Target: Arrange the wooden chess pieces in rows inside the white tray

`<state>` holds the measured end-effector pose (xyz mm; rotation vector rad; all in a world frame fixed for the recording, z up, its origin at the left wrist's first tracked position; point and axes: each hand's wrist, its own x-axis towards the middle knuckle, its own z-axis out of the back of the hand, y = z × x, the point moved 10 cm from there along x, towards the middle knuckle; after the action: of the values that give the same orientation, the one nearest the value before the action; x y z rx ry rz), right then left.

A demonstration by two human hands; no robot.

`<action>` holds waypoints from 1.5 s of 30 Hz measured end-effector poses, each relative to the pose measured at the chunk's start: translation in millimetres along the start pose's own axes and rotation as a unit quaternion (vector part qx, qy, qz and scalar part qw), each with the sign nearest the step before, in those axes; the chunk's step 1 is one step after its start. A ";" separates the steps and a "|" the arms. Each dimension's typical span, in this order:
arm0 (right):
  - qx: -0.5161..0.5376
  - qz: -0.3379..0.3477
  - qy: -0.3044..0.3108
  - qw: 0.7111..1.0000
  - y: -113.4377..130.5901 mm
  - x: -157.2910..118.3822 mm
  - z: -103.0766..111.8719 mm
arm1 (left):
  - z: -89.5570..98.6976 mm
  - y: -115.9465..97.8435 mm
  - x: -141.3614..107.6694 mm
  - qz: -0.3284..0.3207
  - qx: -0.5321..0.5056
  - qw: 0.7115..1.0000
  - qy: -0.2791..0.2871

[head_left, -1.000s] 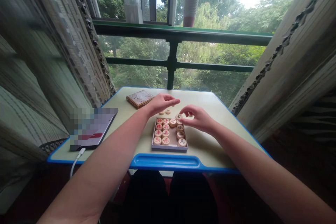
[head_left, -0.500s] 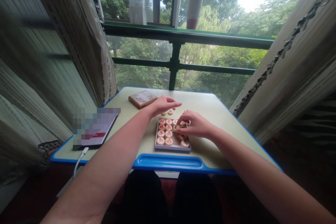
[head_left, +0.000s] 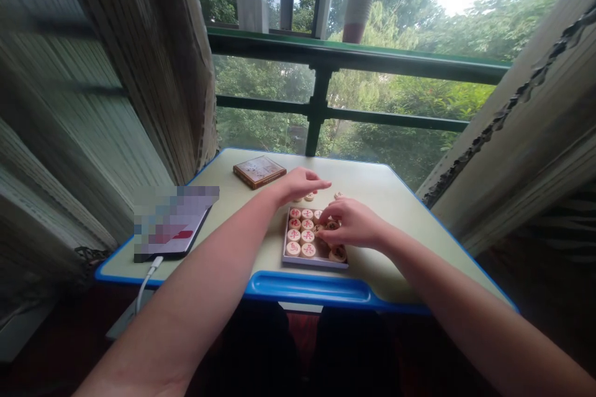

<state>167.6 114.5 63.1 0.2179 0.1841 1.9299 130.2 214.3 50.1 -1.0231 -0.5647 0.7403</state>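
Note:
A shallow open box (head_left: 313, 262) of round wooden Chinese chess pieces lies in front of me. Red-marked pieces (head_left: 308, 236) fill its left columns, and a dark-marked piece (head_left: 338, 253) sits in the front right corner. My right hand (head_left: 354, 221) reaches over the box's right half, thumb and fingers pinching a dark-marked chess piece (head_left: 318, 229) low over the middle. Its fingers partly cover the pieces there. Behind the box, my left hand (head_left: 305, 183) hovers with fingers stretched out to the right. Beneath it are loose pieces (head_left: 309, 197), partly hidden. Another loose piece (head_left: 338, 195) lies behind my right hand.
A flat brown-edged box lid (head_left: 259, 171) rests at the back left of the small table (head_left: 372, 183). On the left stands a tablet (head_left: 186, 223) with a white cable (head_left: 148, 282). A blue tray groove (head_left: 310, 286) runs along the front edge. Curtains hang on both sides.
The view has shifted slightly, so everything sits a bit further right. My right hand stays over the box with the piece, now a little lower. My left hand keeps its pose.

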 end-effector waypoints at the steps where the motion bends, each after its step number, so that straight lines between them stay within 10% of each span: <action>1: -0.003 -0.006 0.005 1.000 0.3 0.2 -0.7 | -0.2 -0.6 -0.1 -0.001 -0.002 1.000 0.000; 19: 0.040 -0.067 0.025 0.997 -5.1 -2.7 2.2 | -0.2 -7.2 -2.0 -0.007 -0.013 1.000 0.001; 45: -0.081 0.173 -0.019 0.981 46.9 -25.2 8.6 | 3.6 -12.9 -5.3 -0.017 0.004 1.000 -0.007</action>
<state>136.1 74.4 80.7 0.1876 -0.0408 2.2720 127.8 208.0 62.9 -0.9983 -0.5902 0.7200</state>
